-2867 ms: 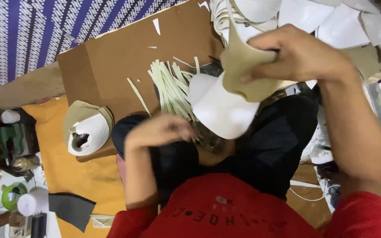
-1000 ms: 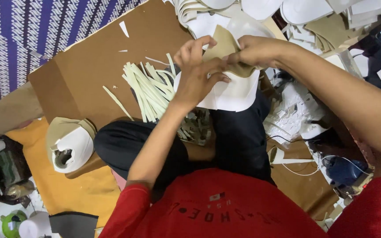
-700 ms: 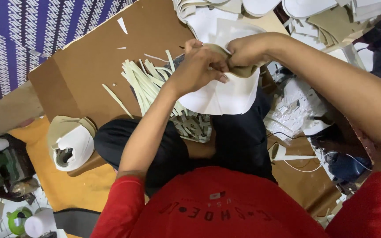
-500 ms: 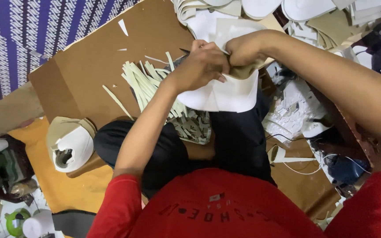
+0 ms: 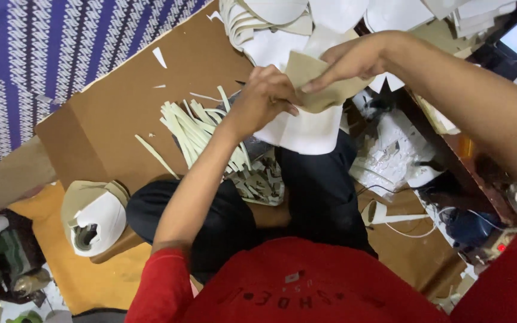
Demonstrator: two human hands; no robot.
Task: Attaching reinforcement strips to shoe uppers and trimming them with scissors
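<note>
Both of my hands hold a tan curved piece (image 5: 306, 75) backed by a white sheet (image 5: 309, 128) above my lap. My left hand (image 5: 264, 98) grips its left edge with fingers closed. My right hand (image 5: 351, 60) pinches the top right of the tan piece. The white sheet hangs down below both hands. Pale green cut strips (image 5: 195, 128) lie fanned out just left of my left forearm.
A brown cardboard sheet (image 5: 121, 113) covers the floor ahead. Stacks of white and tan cut pieces (image 5: 270, 18) lie at the top. A tan and white formed shape (image 5: 94, 218) stands at the left. White scraps (image 5: 390, 149) and cables (image 5: 402, 224) are at the right.
My left hand came up from my lap to join the right on the tan and white piece. Since then both hands have shifted their grip on it slightly.
</note>
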